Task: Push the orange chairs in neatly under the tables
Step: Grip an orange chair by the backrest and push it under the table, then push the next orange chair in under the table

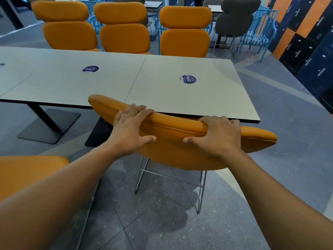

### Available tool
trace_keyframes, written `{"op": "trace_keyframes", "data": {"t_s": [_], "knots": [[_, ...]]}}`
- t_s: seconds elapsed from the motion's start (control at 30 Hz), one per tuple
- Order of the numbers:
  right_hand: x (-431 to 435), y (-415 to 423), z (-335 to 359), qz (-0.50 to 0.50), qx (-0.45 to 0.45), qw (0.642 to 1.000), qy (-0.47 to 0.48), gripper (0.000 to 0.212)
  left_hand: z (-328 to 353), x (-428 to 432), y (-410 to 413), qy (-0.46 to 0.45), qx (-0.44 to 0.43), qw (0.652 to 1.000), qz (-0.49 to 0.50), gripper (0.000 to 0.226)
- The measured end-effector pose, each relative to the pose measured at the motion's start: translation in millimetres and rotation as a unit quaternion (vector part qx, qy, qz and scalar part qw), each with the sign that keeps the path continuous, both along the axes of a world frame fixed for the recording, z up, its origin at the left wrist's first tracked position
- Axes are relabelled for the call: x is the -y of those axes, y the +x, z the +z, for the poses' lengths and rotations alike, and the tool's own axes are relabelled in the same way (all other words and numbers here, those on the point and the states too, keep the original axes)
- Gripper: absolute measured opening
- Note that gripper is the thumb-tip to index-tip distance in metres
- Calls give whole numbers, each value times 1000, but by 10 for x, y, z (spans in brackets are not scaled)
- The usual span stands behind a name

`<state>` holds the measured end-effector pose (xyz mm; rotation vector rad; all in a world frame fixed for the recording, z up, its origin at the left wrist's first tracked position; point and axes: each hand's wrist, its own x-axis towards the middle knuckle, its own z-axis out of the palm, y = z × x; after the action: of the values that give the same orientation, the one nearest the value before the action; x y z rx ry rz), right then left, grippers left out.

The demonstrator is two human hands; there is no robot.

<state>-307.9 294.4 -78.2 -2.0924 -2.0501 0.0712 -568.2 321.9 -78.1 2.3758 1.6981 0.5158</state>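
Observation:
An orange chair stands at the near edge of the white table, its backrest top against the table's edge and its wire legs on the floor below. My left hand grips the top of the backrest left of centre, fingers over the rim. My right hand grips the same backrest further right. Three more orange chairs sit along the table's far side. Another orange chair is at my lower left, partly behind my left arm.
The table rests on black pedestal bases. A grey chair and blue wire chairs stand behind. Dark blue and orange lockers line the right wall. Grey floor lies open to the right of the table.

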Motion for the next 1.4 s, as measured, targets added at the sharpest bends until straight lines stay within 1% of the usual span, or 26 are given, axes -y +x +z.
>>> {"op": "trace_keyframes", "data": {"t_s": [0.1, 0.23, 0.3, 0.33, 0.4, 0.47, 0.57, 0.67, 0.93, 1.07, 1.3, 1.4], "knots": [[61, -169, 72, 31, -81, 996, 9, 69, 88, 165, -109, -3, 55, 998, 15, 68], [219, -521, 159, 85, -143, 983, 73, 44, 154, 428, -347, -21, 108, 993, 48, 57], [331, -754, 200, 129, -169, 975, 66, 39, 147, 618, -539, -35, 126, 989, 65, 52], [388, -880, 208, 156, -179, 971, 39, 38, 145, 732, -653, -42, 133, 987, 74, 50], [487, -1082, 182, 202, -173, 962, -55, 41, 138, 940, -849, -57, 140, 984, 91, 47], [609, -1331, 97, 244, -155, 947, -143, 44, 118, 1191, -1099, -69, 137, 982, 114, 44], [792, -1681, -53, 275, -136, 930, -203, 49, 68, 1567, -1448, -79, 140, 977, 138, 41], [1014, -2116, -188, 294, -113, 918, -241, 51, 17, 2030, -1854, -79, 140, 972, 169, 37], [1785, -3330, -457, 332, -87, 891, -296, 52, -64, 3233, -2970, -109, 183, 946, 246, 31], [2210, -3956, -527, 344, -91, 882, -309, 50, -143, 3814, -3598, -113, 180, 938, 275, 29], [2660, -4715, -608, 357, -102, 882, -291, 54, -190, 4442, -4400, -116, 167, 927, 314, 28], [2689, -4944, -558, 350, -117, 890, -267, 66, -138, 4555, -4753, -111, 153, 920, 343, 33]]}}
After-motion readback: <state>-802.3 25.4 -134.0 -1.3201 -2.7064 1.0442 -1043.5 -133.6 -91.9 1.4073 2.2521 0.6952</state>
